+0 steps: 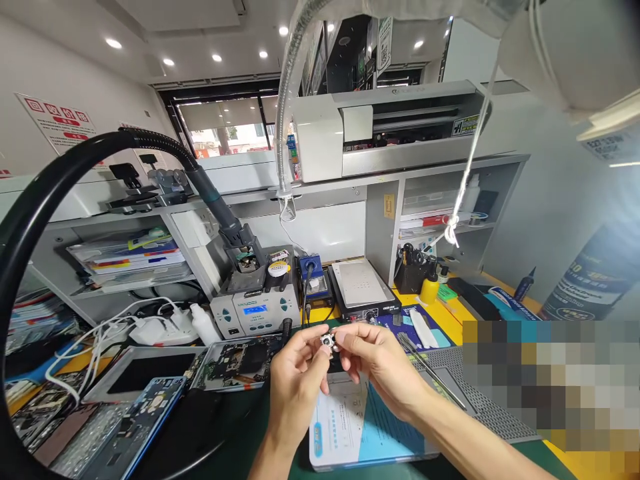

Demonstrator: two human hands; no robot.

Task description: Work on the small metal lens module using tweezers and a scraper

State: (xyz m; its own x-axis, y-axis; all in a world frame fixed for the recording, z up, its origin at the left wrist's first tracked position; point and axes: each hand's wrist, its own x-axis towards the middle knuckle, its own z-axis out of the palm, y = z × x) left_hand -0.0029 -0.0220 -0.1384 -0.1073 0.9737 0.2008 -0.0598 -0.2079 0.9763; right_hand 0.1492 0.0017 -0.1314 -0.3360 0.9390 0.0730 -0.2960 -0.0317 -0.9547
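My left hand [295, 377] and my right hand [377, 363] meet above the bench, fingertips pinched from both sides on a small metal-framed component [327, 343] with a dark lens-like centre. Both hands hold it just above a white and blue printed booklet [350, 427]. An opened phone [235, 363] with its circuit board exposed lies just left of my left hand.
A soldering station [255, 312] with a blue display stands behind, beside a black hot plate [363, 290]. Thick black hose [60, 173] arcs over the left. Phone parts [100, 413] lie at the left. Tweezers [430, 373] rest on a grey mat at the right.
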